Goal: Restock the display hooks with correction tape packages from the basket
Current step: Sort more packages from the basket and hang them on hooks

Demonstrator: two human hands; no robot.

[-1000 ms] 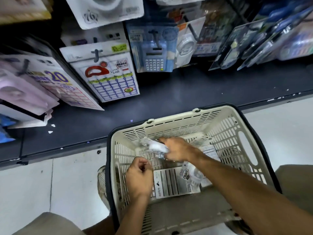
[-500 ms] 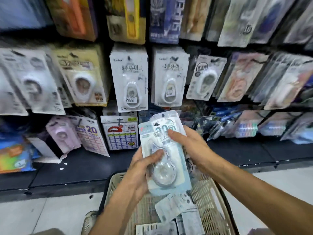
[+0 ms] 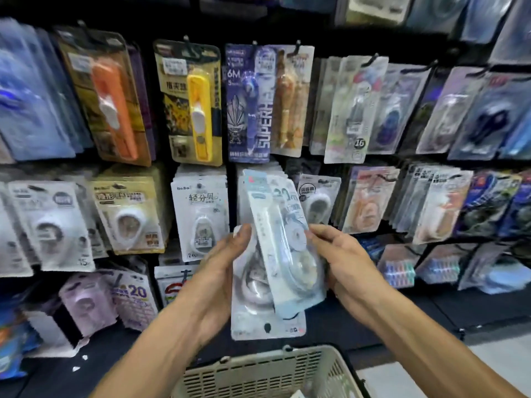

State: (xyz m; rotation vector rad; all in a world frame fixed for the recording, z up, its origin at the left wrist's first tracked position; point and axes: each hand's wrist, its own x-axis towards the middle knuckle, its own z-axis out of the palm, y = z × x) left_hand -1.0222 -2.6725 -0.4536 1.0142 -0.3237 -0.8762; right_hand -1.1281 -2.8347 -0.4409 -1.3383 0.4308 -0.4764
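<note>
Two correction tape packages are held up in front of the display wall. The front one (image 3: 283,242) is pale blue, upright and marked "30m". The one behind it (image 3: 253,308) is upside down, with its hang hole at the bottom. My left hand (image 3: 222,271) grips their left edge, thumb at the front. My right hand (image 3: 342,259) pinches their right edge. The cream plastic basket (image 3: 258,374) sits below, its rim at the bottom of the view. Display hooks (image 3: 186,41) carry rows of hanging packs behind.
The wall holds white correction tape packs (image 3: 201,216), a yellow pack (image 3: 192,104) and an orange pack (image 3: 115,104) above, and many blurred packs on the right. A dark shelf ledge (image 3: 474,308) runs below them. Pale floor (image 3: 402,380) shows beside the basket.
My hands have lifted packages out of the basket and up to the display wall. The view has risen with them, and the front package has tilted and slid across the other one.
</note>
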